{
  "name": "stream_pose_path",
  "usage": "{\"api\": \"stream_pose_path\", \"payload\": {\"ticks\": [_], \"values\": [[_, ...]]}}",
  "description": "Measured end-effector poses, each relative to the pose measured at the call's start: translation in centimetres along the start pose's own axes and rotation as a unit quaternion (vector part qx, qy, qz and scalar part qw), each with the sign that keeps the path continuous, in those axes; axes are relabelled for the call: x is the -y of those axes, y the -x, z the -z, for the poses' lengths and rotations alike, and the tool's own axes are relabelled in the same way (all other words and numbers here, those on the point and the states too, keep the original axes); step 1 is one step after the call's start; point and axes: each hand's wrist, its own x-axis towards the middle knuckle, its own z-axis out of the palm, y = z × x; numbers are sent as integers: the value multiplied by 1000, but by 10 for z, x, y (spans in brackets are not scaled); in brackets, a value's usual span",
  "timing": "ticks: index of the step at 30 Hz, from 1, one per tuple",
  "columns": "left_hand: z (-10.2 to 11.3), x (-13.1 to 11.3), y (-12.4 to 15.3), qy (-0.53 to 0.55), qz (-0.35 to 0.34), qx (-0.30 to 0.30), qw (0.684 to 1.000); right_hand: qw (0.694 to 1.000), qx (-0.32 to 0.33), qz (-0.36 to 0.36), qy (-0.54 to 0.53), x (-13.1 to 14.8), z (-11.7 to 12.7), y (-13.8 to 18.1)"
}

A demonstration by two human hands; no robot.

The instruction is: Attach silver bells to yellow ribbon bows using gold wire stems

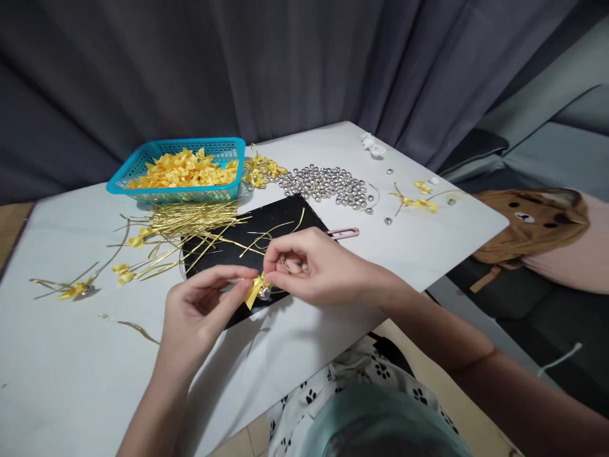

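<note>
Bow (254, 289): small yellow ribbon bow with a silver bell (264, 292) touching it, held just above the near edge of the black mat (295, 212). Gold wire (285, 263) appears to run from the bow into the other hand; exact path hidden by fingers.

Left hand (200, 311): thumb and forefinger pinched closed on the bow's left side, other fingers curled loosely.

Right hand (309, 266): fingertips closed on the wire just beside the bell, palm down. Whether the wire is already twisted, cannot tell.

Step, as judged: fastening bow and bell together with the wire, mid-assembly. Next move likely needs the left pinch kept firm while the right winds or pulls the wire tight; small parts, so slip of the bell is the risk.

Surroundings: loose gold wires (190, 222) heaped on the mat's far left corner. Blue basket (176, 168) of yellow bows behind them. Pile of silver bells (328, 184) further right. Pink clip (343, 233) beside the mat. Finished pieces (71, 289) lie on the white table (71, 381), left, and more at far right (419, 202).
</note>
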Motion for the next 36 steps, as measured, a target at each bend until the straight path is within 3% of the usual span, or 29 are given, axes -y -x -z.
{"api": "stream_pose_path", "payload": {"ticks": [13, 18, 25, 36], "values": [[-2, 2, 0, 3, 9, -28, 1000, 998, -10, 38, 41, 1, -2, 0], [2, 5, -2, -25, -8, -3, 1000, 998, 14, 22, 50, 3, 2, -3], [-6, -2, 3, -17, 7, -30, 999, 996, 61, -7, 67, 7, 7, -6], [-4, -1, -1, 55, 61, -20, 996, 999, 32, 8, 8, 1, 6, -4]]}}
